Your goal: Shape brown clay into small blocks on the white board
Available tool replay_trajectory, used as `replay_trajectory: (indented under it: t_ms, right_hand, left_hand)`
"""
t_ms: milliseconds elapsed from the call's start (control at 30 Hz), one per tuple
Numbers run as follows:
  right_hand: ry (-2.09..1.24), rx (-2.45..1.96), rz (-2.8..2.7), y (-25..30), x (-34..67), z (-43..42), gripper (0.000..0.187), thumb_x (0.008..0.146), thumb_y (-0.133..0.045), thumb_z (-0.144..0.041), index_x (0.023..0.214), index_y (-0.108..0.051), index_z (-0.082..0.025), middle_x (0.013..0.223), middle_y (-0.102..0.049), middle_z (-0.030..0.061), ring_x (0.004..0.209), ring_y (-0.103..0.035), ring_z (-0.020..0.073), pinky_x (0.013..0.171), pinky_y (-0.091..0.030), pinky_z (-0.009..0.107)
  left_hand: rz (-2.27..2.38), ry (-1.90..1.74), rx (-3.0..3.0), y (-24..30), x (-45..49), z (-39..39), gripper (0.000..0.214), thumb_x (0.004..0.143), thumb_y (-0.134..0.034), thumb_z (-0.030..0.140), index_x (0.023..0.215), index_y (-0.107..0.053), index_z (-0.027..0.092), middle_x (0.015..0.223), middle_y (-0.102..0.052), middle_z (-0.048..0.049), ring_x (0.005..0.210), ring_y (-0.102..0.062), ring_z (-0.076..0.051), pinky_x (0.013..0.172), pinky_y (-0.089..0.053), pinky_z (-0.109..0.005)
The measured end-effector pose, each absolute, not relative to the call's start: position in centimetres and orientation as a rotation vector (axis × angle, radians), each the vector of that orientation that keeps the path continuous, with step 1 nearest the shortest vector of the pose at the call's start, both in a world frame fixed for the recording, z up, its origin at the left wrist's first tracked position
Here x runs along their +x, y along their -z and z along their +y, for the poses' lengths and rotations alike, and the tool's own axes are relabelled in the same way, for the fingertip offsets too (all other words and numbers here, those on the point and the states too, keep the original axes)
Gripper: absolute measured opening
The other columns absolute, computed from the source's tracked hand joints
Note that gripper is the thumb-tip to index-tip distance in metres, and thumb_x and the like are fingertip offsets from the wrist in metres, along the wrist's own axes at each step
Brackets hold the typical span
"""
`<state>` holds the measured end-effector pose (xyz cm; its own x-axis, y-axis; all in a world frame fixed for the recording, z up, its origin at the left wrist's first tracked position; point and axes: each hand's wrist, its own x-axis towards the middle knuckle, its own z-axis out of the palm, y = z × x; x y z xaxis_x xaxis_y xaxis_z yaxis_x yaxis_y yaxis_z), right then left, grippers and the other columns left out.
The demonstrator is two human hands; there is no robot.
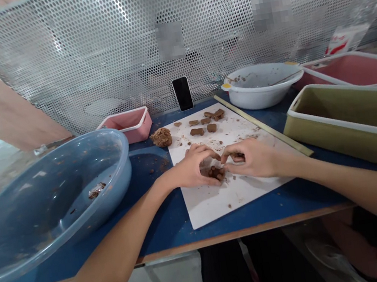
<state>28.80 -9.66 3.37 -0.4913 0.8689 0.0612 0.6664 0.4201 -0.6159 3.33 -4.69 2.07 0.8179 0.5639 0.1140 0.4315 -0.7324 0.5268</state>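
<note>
On a white sheet [233, 196] at the middle of the blue table, my left hand [194, 166] and my right hand [254, 158] meet with curled fingers. Between their fingertips lies a small brown clay piece [216, 172], which both hands pinch. Several small shaped brown clay pieces [207, 121] lie at the far end of the sheet. A rough brown clay lump [161, 137] sits just off the sheet's far left corner.
A big blue basin [51, 201] stands at the left, a small pink tray [130, 124] behind it. A white bowl [261, 84], an olive tray [350, 120] and a pink tray [356, 69] fill the right. A yellow ruler [261, 124] and a phone [182, 93] stand near a perforated metal screen.
</note>
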Motion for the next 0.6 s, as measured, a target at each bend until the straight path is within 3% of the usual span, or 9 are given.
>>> replay_trajectory:
  t_ms: [367,600]
  right_hand:
    - [-0.726,-1.343,-2.314,-3.1,27.4,-10.6,0.017,0.086,-0.069,-0.035,0.093,-0.075,-0.022,0.076,-0.072,0.0019,0.069,-0.061,0.0172,0.068,-0.041,0.029]
    - [-0.766,-1.362,-2.307,-2.5,27.2,-10.6,0.012,0.085,-0.069,-0.033,0.09,-0.071,-0.023,0.081,-0.075,0.0019,0.074,-0.065,0.0194,0.071,-0.044,0.03]
  left_hand:
    - [0.73,-0.361,2.512,-2.1,3.4,-4.8,0.061,0.075,-0.089,0.074,0.106,-0.076,0.023,0.129,-0.066,-0.012,0.129,-0.05,-0.035,0.117,-0.041,-0.051]
    - [0.713,-0.37,2.51,-2.1,3.4,-4.7,0.063,0.075,-0.089,0.075,0.109,-0.076,0.023,0.128,-0.065,-0.0123,0.128,-0.05,-0.035,0.116,-0.042,-0.052]
